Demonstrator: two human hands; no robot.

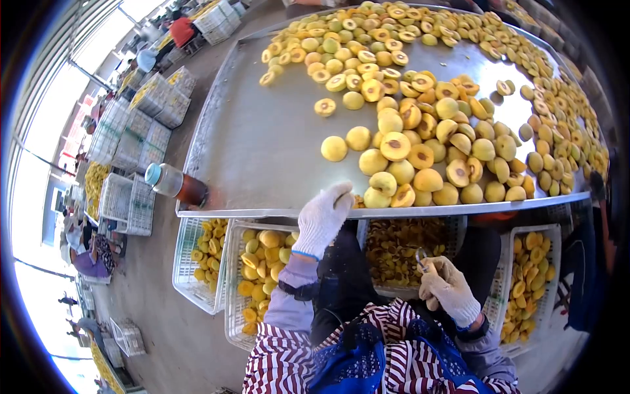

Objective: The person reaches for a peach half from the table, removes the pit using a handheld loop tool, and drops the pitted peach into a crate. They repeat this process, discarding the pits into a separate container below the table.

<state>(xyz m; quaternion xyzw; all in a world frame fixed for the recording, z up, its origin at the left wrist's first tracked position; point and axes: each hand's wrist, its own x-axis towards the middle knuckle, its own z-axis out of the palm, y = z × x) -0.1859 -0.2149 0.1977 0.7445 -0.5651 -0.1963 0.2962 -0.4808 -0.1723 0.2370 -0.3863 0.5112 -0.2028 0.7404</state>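
My left hand (pixel 323 220), in a white knit glove, is at the near edge of the metal table (pixel 246 131), just left of a pile of halved yellow peaches (pixel 395 146). Its fingers are curled together, and whatever is in them, if anything, is hidden. My right hand (pixel 449 290), also gloved, is lower and to the right, over my lap. It is closed around a small tool with a curved metal loop (pixel 420 256) pointing up. Between my knees sits a crate of brownish peach scraps (pixel 410 253).
A bottle of dark liquid with a blue cap (pixel 172 182) stands at the table's left corner. Crates of peach halves (pixel 266 262) (pixel 527 282) flank my legs. Stacked white crates (pixel 128 203) and other people (pixel 182 31) are along the left.
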